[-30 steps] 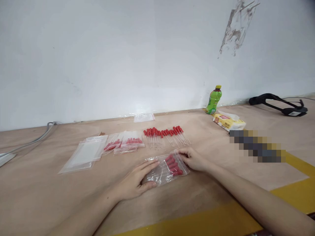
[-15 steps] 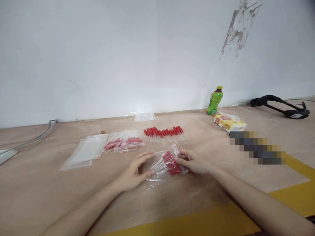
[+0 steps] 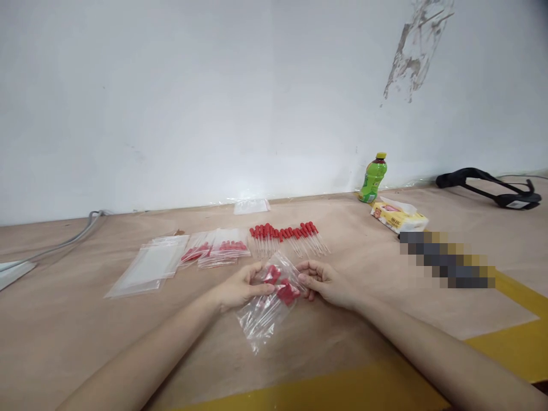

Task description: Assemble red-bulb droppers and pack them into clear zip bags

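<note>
Between my hands is a clear plastic bag (image 3: 257, 324) holding several droppers with red rubber bulbs (image 3: 287, 292) and thin clear stems. My left hand (image 3: 240, 289) pinches the bag's left side, thumb over its front. At the right side, my right hand (image 3: 329, 283) has thumb and fingers closed on the bag's edge. The bag is tilted, its bulbs toward the top and the stem end pointing down toward me. Just beyond it lies a row of loose red-bulbed droppers (image 3: 262, 233), stems toward me.
Left of the loose droppers lie filled bags (image 3: 222, 251) and a stack of flat clear bags (image 3: 150, 264). Another flat bag (image 3: 252, 206) rests by the wall. At right are a green bottle (image 3: 373, 180), a tissue pack (image 3: 396, 218), a black headset-like frame (image 3: 483, 185) and a blurred-out object.
The bag has turned so its stem end points down toward me. My left hand has shifted to pinch it near the bulbs, and my right hand has moved slightly left.
</note>
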`<state>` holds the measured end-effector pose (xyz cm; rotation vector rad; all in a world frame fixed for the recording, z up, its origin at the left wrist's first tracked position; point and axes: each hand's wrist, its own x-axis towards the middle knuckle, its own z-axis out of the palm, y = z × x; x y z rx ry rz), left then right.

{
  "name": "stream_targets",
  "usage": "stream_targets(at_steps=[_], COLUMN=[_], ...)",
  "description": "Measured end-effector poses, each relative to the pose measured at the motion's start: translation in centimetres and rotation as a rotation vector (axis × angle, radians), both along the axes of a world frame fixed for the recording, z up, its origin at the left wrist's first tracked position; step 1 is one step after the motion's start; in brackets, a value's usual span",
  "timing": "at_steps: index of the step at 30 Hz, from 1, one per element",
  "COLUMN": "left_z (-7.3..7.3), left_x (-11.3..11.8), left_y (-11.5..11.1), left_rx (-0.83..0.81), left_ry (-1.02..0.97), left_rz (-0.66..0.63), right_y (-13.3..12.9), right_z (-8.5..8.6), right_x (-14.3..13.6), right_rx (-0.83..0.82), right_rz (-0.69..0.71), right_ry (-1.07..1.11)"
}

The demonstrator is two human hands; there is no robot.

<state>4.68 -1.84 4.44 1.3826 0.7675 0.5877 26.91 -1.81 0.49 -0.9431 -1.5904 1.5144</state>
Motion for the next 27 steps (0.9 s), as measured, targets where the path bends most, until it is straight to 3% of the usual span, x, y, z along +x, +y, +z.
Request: stream_targets(at_steps=[5,8,10,14,18,23,27], left_z=[2.4,3.9,4.6,5.3,4.5,2.1,1.3], left_x=[-5.2,-8.7,-10.7,-13.9,-16.3,-17.4,-17.8], left_y=[0.4,2.9,5.0,8.6,10.6,10.5,9.0], left_rx=[0.012,0.035,0.027,0.128,0.439,0.518,0.555], left_ry=[-0.070,-0.107,-0.132,-0.128,0.023,0.202,0.411], left_rz=[0.467,0.740,0.837,0.909,0.875,0.765,0.623], right_y=[0.2,0.3,0.3,0.3,0.3,0.3,0.2], right_z=[-0.1,-0.2,-0.2,-0.2,-0.3,-0.4,-0.4], right_x=[0.7,0.9,1.0,1.1,1.3,1.5,1.5], right_rx=[-0.051,-0.053,-0.058,-0.069,-0.058,-0.062,-0.067], right_rz=[-0.068,-0.076,-0.078,-0.068,-0.053,-0.013,0.002], right_ry=[-0.020,-0.022,-0.019,-0.018,-0.018,-0.020,-0.025])
